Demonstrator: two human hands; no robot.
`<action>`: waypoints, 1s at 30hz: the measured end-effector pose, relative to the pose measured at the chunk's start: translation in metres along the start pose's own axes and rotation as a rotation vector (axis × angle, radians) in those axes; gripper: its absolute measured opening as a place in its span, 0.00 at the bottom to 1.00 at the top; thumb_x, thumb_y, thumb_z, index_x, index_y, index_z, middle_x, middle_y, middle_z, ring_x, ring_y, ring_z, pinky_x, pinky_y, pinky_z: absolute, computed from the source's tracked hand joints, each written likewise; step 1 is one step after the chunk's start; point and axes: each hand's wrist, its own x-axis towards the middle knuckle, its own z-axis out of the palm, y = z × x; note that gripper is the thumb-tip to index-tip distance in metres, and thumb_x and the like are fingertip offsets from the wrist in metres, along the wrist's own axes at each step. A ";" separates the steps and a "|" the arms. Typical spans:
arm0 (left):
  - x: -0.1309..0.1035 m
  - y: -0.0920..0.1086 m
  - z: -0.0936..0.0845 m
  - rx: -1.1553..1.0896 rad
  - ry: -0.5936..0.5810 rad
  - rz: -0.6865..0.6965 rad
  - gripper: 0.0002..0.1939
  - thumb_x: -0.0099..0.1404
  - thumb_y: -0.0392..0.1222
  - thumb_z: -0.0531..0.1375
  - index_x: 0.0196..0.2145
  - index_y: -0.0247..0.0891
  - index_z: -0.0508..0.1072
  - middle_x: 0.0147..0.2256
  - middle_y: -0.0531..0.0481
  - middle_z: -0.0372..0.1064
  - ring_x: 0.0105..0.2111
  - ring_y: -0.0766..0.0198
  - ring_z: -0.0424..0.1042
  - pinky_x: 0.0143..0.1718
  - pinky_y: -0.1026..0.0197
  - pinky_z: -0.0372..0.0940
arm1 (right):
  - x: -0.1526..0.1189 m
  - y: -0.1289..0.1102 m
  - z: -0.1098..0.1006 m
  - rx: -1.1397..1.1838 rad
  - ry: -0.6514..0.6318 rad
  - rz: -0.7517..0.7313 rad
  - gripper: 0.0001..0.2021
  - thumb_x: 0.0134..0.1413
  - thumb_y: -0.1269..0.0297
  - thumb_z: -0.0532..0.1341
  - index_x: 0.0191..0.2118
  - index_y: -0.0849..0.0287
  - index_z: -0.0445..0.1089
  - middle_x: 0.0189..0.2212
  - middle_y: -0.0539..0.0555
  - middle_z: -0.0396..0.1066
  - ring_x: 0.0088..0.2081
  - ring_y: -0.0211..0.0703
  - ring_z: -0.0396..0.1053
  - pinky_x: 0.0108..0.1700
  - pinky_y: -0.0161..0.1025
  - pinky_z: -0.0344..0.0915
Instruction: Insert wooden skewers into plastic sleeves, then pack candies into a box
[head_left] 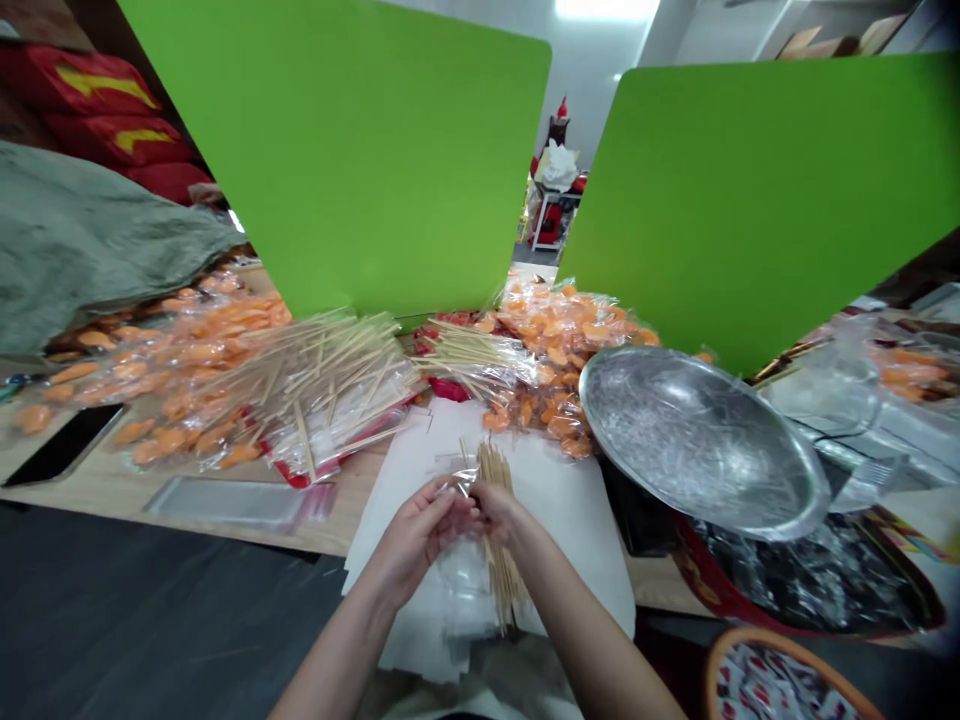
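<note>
Over a sheet of white paper (570, 540), my two hands meet at a crinkled clear plastic bag (465, 478). The fingers of my left hand (424, 525) are pinched at its left side. My right hand (497, 508) is closed on the right side of the bag, with its fingertips partly hidden. Under my right hand and wrist lies a bundle of thin wooden sticks (504, 575), pointing away from me. More clear bags (469, 590) lie flat beside the sticks, below my hands.
To the left lie bagged sticks (330, 370), orange packets (180, 370), a phone (64, 445) and flat bags (232, 500). A metal bowl (697, 430) tilts over a red-rimmed tray (930, 600). Green panels (360, 150) stand behind. An orange tub (712, 670) holds small packets.
</note>
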 end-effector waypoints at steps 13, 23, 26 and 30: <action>-0.035 0.037 0.001 -0.062 0.213 0.130 0.22 0.39 0.37 0.73 0.35 0.37 0.74 0.26 0.54 0.75 0.27 0.68 0.75 0.32 0.70 0.70 | -0.047 -0.003 -0.010 0.116 0.016 -0.228 0.20 0.49 0.44 0.56 0.32 0.60 0.64 0.16 0.41 0.48 0.16 0.29 0.44 0.19 0.29 0.45; -0.026 0.016 0.014 0.325 0.184 0.263 0.19 0.45 0.39 0.70 0.37 0.36 0.73 0.27 0.51 0.76 0.31 0.66 0.74 0.34 0.67 0.66 | -0.131 -0.039 -0.038 -1.023 0.709 -0.988 0.14 0.55 0.54 0.55 0.32 0.55 0.75 0.31 0.55 0.63 0.37 0.47 0.63 0.41 0.46 0.59; -0.027 0.014 0.015 0.368 0.176 0.271 0.20 0.47 0.40 0.69 0.38 0.36 0.73 0.29 0.49 0.76 0.32 0.65 0.74 0.35 0.66 0.66 | -0.153 -0.058 -0.026 -0.685 0.652 -1.048 0.11 0.57 0.55 0.55 0.34 0.54 0.70 0.22 0.48 0.60 0.24 0.38 0.62 0.27 0.37 0.60; -0.031 0.015 0.021 0.293 0.116 0.207 0.21 0.46 0.40 0.70 0.40 0.36 0.73 0.32 0.47 0.77 0.35 0.62 0.75 0.39 0.63 0.67 | -0.159 -0.073 -0.001 -0.109 0.371 -1.085 0.09 0.58 0.56 0.55 0.33 0.56 0.63 0.22 0.45 0.64 0.20 0.36 0.66 0.23 0.35 0.64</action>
